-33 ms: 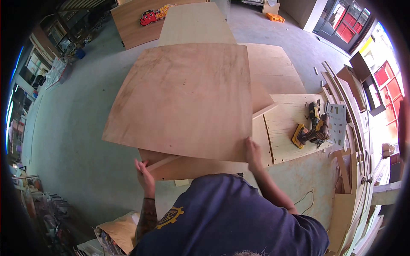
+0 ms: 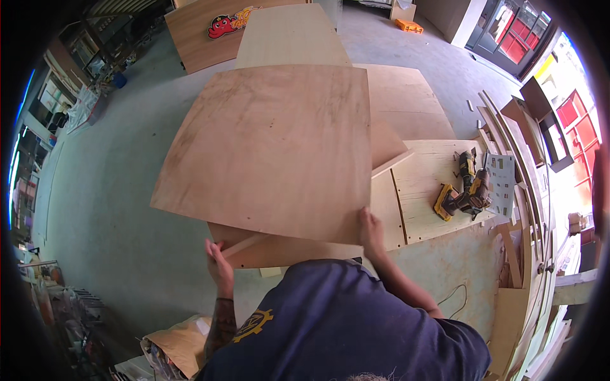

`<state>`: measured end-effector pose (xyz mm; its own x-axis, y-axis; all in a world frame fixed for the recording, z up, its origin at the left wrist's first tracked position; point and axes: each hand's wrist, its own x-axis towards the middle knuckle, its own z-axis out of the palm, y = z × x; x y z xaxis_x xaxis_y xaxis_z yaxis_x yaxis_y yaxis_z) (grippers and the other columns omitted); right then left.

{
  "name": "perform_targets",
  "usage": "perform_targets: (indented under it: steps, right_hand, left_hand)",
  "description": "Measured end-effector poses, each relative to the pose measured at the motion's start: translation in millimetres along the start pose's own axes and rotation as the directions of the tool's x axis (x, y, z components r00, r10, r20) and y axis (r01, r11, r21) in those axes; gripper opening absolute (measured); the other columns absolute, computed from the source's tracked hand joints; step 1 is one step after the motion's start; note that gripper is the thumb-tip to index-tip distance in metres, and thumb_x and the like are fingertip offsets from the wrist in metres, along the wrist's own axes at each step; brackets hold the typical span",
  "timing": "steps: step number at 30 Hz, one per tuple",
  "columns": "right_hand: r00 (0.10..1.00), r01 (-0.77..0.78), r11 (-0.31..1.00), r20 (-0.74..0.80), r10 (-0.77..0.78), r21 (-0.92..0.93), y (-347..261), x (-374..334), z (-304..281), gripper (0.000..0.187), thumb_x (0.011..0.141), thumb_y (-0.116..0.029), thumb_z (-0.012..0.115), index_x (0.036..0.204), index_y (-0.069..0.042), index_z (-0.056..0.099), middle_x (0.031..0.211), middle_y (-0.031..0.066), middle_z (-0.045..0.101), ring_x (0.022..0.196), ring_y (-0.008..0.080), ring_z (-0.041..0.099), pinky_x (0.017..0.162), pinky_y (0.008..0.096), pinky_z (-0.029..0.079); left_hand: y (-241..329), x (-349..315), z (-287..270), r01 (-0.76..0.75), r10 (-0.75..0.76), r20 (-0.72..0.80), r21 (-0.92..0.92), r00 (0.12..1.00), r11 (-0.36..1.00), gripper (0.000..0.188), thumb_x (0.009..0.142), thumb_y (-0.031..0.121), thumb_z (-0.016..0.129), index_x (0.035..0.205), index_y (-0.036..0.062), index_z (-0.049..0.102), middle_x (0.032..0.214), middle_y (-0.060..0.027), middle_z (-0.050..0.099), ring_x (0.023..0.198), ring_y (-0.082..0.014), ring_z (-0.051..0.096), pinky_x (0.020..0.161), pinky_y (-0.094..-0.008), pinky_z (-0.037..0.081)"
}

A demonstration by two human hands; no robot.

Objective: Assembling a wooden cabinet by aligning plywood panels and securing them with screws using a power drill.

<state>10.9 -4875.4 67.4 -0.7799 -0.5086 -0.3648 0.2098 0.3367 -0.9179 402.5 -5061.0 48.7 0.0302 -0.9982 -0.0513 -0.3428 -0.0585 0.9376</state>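
panel: big plywood sheet [image 2: 273, 146] fills the frame centre, lying over lower boards [image 2: 286, 251]
left hand [image 2: 219, 263]: closed on the lower board's near edge
right hand [image 2: 370, 232]: gripping the sheet's near right corner
tip: I'd keep both grips level so it doesn't twist
nearby: yellow drill [image 2: 460, 197] at right

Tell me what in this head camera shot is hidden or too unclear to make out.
Head view:
- Large brown plywood sheet: hides the workpiece beneath it.
- Left hand: fingertips behind a pale wooden strip, grip unclear.
- Right hand: fingertips under the sheet's edge.
- Yellow-and-black power drill: too small for detail.
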Motion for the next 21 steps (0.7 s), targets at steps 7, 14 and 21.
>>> perform_targets:
  steps: [7, 14, 21]
  right_hand:
    - [0.776, 0.183, 0.845, 0.601, 0.189, -0.502, -11.0, -46.5, 23.7, 0.066, 0.112, -0.054, 0.039, 0.100, 0.001, 0.074, 0.074, 0.0137, 0.070, 0.075, 0.0276, 0.071, 0.078, 0.0419, 0.054]
    - [0.209, 0.335, 0.795, 0.863, 0.461, -0.506, 4.1, -62.2, 123.8, 0.079, 0.108, -0.067, 0.031, 0.092, -0.002, 0.074, 0.071, 0.0116, 0.069, 0.062, 0.0242, 0.065, 0.066, 0.0416, 0.054]
    - [0.429, 0.562, 0.802, 0.900, -0.074, -0.202, -78.8, 59.4, 70.8, 0.032, 0.096, -0.014, 0.063, 0.122, 0.000, 0.073, 0.101, 0.0133, 0.077, 0.081, 0.0247, 0.075, 0.072, 0.0408, 0.061]
  left_hand:
    - [35.8, -53.3, 30.2, -0.080, 0.074, 0.034, 0.235, 0.997, 0.969, 0.071, 0.107, 0.043, 0.059, 0.153, -0.0079, 0.040, 0.144, -0.0275, 0.045, 0.126, -0.0370, 0.056, 0.105, -0.0427, 0.049]
    - [22.6, -53.2, 35.4, -0.072, 0.128, -0.141, 0.343, 0.982, 0.936, 0.074, 0.101, 0.042, 0.069, 0.149, -0.0078, 0.045, 0.144, -0.0259, 0.044, 0.121, -0.0335, 0.058, 0.099, -0.0418, 0.052]
    - [17.5, -50.7, 9.6, -0.006, -0.018, 0.072, 0.315, 0.997, 0.949, 0.060, 0.101, 0.042, 0.070, 0.139, -0.0029, 0.056, 0.138, -0.0212, 0.050, 0.114, -0.0320, 0.059, 0.097, -0.0418, 0.050]
